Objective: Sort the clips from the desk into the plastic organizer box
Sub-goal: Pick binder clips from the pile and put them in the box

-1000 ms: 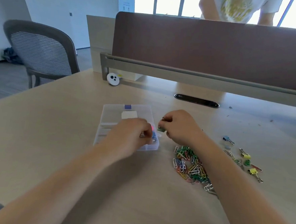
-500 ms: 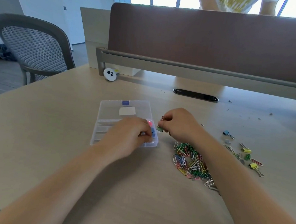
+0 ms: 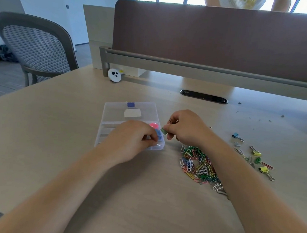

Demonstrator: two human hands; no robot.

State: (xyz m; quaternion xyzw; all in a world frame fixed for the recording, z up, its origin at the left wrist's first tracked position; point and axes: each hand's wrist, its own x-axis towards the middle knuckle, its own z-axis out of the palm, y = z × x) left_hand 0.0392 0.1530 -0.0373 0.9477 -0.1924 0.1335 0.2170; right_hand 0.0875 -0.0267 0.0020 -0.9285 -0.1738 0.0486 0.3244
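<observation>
My right hand (image 3: 186,127) pinches a green binder clip (image 3: 164,131) between thumb and fingertips, right at the right edge of the clear plastic organizer box (image 3: 113,110), at mid-frame. My left hand (image 3: 135,135) lies over the box's near right compartments with its fingers curled down into them; I cannot tell whether they grasp anything. Just past those fingers, inside the box, sit blue binder clips (image 3: 158,133) and something pink (image 3: 154,125). The far part of the box shows a blue latch (image 3: 130,104) and a white label (image 3: 132,113).

Below my right hand, a pile of colored paper clips (image 3: 198,163) lies on the surface (image 3: 57,127), partly under my forearm. Farther right are scattered clips: a blue binder clip (image 3: 236,135), two yellow binder clips (image 3: 255,152) and a red paper clip (image 3: 267,165).

Toward the top of the frame are a black cable slot (image 3: 204,96), a small white round object with black dots (image 3: 114,74) and a brown divider panel (image 3: 209,38). A mesh-back chair (image 3: 36,44) stands at upper left.
</observation>
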